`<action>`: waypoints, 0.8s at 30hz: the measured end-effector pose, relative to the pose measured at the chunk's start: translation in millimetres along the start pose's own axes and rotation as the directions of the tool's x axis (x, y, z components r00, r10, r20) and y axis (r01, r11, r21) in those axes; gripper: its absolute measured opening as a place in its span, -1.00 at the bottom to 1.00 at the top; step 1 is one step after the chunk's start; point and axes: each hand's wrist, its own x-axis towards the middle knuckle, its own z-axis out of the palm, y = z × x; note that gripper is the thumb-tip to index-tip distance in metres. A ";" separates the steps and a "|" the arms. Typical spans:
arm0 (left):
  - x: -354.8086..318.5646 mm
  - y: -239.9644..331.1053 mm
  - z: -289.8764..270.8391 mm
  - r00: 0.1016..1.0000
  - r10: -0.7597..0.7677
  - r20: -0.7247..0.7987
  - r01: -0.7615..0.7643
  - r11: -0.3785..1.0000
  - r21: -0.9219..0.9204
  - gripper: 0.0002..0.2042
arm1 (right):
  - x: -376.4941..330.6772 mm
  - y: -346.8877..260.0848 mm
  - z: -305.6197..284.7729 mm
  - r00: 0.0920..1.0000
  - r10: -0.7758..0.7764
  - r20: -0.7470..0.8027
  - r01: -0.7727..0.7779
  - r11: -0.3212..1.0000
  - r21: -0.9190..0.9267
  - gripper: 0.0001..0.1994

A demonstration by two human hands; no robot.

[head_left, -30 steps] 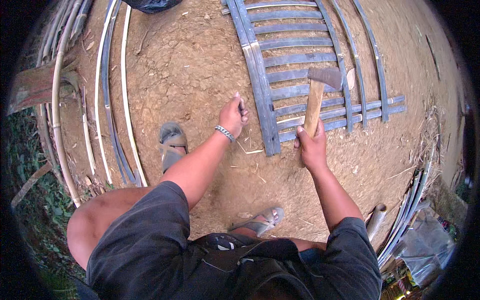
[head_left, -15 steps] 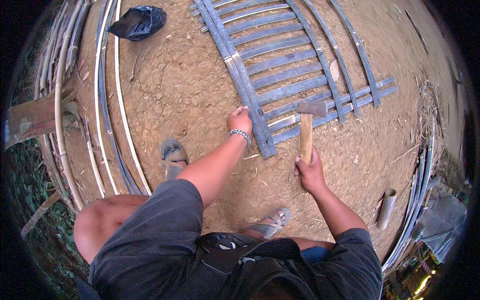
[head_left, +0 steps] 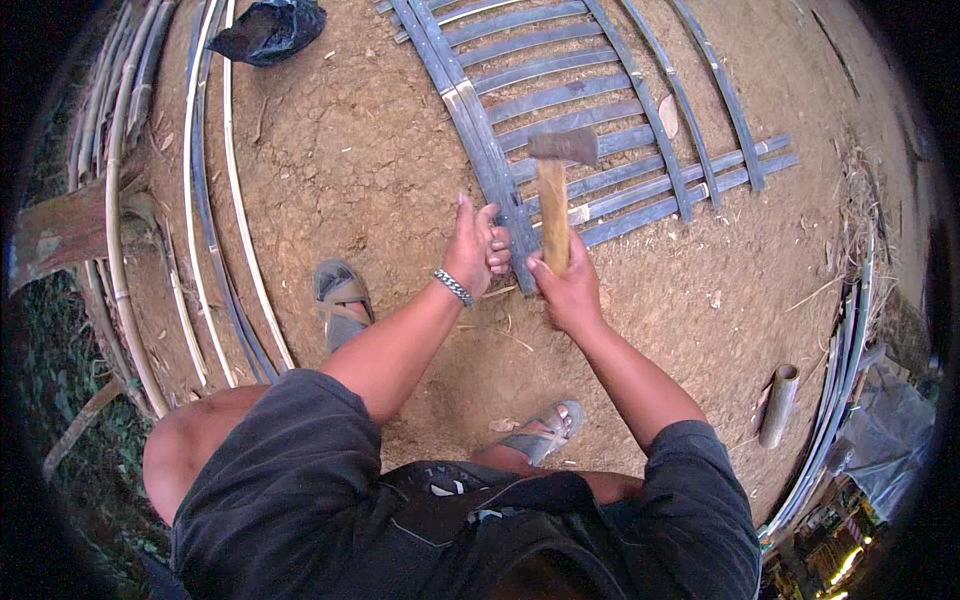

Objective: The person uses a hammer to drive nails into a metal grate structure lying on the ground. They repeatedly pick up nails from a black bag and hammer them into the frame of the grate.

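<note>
My right hand (head_left: 572, 290) is wrapped round the wooden handle of a hatchet (head_left: 552, 205). Its dark metal head is raised over the lattice, slightly blurred. The lattice (head_left: 490, 170) lies on the ground, made of dark split-bamboo strips, with a doubled rail along its left side and several slats running across. Beside the near end of that rail is my left hand (head_left: 478, 248), wearing a chain bracelet. Its fingers are curled in and the thumb points up; whatever is in them, if anything, is hidden.
A black plastic bag (head_left: 268, 32) sits at the far left. Long bamboo strips (head_left: 205, 200) and poles lie along the left side. At the right are a short bamboo tube (head_left: 779, 405), a bundle of strips (head_left: 835, 390) and plastic sheeting (head_left: 885, 435). My sandalled feet stand close by on bare earth.
The hatchet has moved left and away from me, nearer the left rail. My left hand has turned and shifted slightly nearer, its fingers now curled beside the rail.
</note>
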 end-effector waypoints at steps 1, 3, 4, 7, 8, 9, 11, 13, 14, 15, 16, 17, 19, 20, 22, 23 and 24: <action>0.6 -1.4 -1.4 0.999 -0.019 0.026 0.017 0.998 0.053 0.06 | 5.3 -4.4 8.2 1.000 -0.029 0.003 0.029 1.000 0.006 -0.40; -2.3 -3.9 3.0 1.000 -0.007 0.016 0.005 0.989 0.151 0.06 | 10.0 -19.2 19.2 0.999 -0.044 0.017 0.044 0.999 -0.003 -0.40; -6.3 -4.9 11.7 0.999 0.028 -0.025 -0.023 0.980 0.197 0.06 | 11.7 -30.0 23.7 0.999 -0.030 0.035 0.031 0.999 -0.014 -0.40; -5.3 -14.3 11.3 0.997 0.064 0.048 -0.077 0.926 0.370 -0.01 | 13.9 -26.1 26.1 0.998 -0.050 0.042 0.055 0.990 -0.132 -0.40; -3.1 -18.0 6.9 0.993 0.059 0.103 -0.098 0.897 0.430 -0.04 | 14.1 -20.8 25.4 0.997 -0.069 0.039 0.075 0.980 -0.183 -0.40; -0.5 -22.1 1.7 0.987 0.080 0.138 -0.141 0.843 0.519 -0.08 | 14.0 -15.1 23.6 0.994 -0.098 0.042 0.105 0.973 -0.207 -0.39; -0.9 -30.6 -4.9 0.985 0.068 0.157 -0.149 0.793 0.591 -0.22 | 9.9 -3.3 17.4 0.988 -0.149 0.043 0.155 0.954 -0.257 -0.39; -5.5 -36.1 -6.2 0.993 0.022 0.120 -0.087 0.817 0.570 -0.41 | 5.4 1.1 12.6 0.993 -0.081 0.086 0.092 0.988 -0.127 -0.41; -12.5 -37.3 -5.9 0.996 -0.043 0.078 -0.003 0.861 0.508 -0.47 | 2.1 0.3 10.3 0.996 -0.006 0.086 0.008 1.000 -0.021 -0.42; -18.9 -39.1 -3.8 0.993 -0.112 0.043 0.082 0.894 0.440 -0.52 | 0.5 0.9 8.5 0.993 0.069 0.092 -0.077 0.993 0.086 -0.43; -22.3 -45.1 -4.2 0.996 -0.072 0.048 0.053 0.950 0.308 -0.59 | 1.5 2.7 8.1 0.996 0.067 0.064 -0.076 0.986 0.150 -0.45; -25.0 -52.2 -4.7 0.998 -0.030 0.048 0.022 0.985 0.171 -0.66 | 2.8 5.9 7.7 0.997 0.068 0.036 -0.074 0.974 0.214 -0.47; -26.3 -57.3 2.4 0.999 0.032 0.018 -0.032 0.999 -0.010 -0.75 | 5.6 6.6 7.2 0.997 0.077 -0.015 -0.068 0.944 0.322 -0.50; -27.8 -55.8 14.8 0.999 0.051 -0.008 -0.051 0.997 -0.050 -0.77 | 7.9 5.2 7.2 0.995 0.088 -0.038 -0.068 0.928 0.366 -0.52; -29.3 -51.4 28.1 0.996 0.083 -0.025 -0.085 0.990 -0.112 -0.81 | 10.5 2.6 9.6 0.993 0.092 -0.078 -0.047 0.888 0.456 -0.57; -28.1 -48.0 30.9 0.995 0.096 -0.016 -0.098 0.986 -0.135 -0.82 | 10.5 -0.8 11.8 0.990 0.111 -0.086 -0.051 0.855 0.517 -0.61; -26.5 -46.2 33.2 0.994 0.110 -0.008 -0.110 0.981 -0.158 -0.84 | 10.0 -5.9 14.1 0.987 0.131 -0.093 -0.054 0.817 0.574 -0.65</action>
